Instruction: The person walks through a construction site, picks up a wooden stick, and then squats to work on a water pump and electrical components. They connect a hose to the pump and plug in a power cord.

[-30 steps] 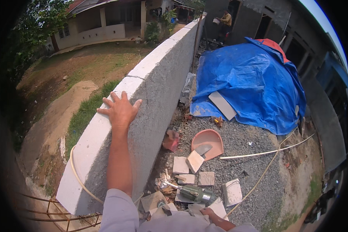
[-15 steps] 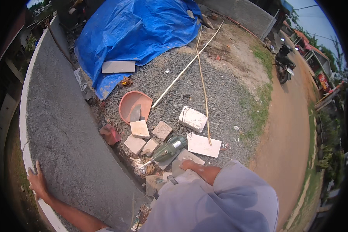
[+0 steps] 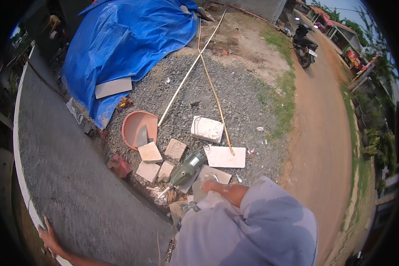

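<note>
My left hand point(image 3: 50, 239) rests on the white top edge of a grey rendered wall point(image 3: 71, 164), fingers spread apart and laid over the edge. It holds no loose object. My right hand is out of the picture. Between the wall and my bare lower leg point(image 3: 230, 192), a dark green electric pump point(image 3: 187, 168) with a short white pipe lies among stone blocks. Beside it sit several pale blocks, one of them a square piece point(image 3: 150, 153) next to an orange-pink broken basin point(image 3: 139, 128).
A blue tarpaulin point(image 3: 124, 40) covers a heap at the back. Gravel point(image 3: 177, 84) spreads over the middle, crossed by a white pipe point(image 3: 190, 71) and a thin bamboo pole point(image 3: 215, 97). A motorbike point(image 3: 305, 46) stands beside the dirt road point(image 3: 319, 133) on the right.
The view has shifted, so the ground things sit farther left and somewhat higher. My left hand stays on the wall's edge, now lower in the picture.
</note>
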Demonstrator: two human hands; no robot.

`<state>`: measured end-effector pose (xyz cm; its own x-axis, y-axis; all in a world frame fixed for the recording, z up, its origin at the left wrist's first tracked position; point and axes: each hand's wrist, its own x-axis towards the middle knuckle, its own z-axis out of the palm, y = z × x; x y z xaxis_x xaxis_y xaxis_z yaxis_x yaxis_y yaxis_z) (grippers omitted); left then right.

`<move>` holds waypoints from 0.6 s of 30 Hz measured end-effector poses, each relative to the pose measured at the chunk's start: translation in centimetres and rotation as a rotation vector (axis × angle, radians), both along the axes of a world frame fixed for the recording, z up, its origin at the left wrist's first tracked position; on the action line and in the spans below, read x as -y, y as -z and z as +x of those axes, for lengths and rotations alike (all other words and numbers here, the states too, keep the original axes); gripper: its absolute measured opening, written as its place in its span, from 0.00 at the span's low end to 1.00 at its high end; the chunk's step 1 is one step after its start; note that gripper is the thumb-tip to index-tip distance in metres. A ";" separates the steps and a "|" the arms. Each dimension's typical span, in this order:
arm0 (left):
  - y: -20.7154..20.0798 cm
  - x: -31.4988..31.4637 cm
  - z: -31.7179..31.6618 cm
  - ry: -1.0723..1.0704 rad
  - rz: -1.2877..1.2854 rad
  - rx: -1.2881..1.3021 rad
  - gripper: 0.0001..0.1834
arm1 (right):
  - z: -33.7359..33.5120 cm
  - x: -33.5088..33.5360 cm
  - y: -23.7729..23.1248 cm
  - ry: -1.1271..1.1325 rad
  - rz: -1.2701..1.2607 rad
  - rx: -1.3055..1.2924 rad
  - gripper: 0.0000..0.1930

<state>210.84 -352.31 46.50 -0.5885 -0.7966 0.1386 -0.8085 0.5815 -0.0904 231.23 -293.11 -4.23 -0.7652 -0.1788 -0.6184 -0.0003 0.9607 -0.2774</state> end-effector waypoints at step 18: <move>1.7 8.5 0.2 0.272 -0.027 -0.114 0.53 | 1.5 -0.3 -6.4 0.588 -0.155 0.017 0.23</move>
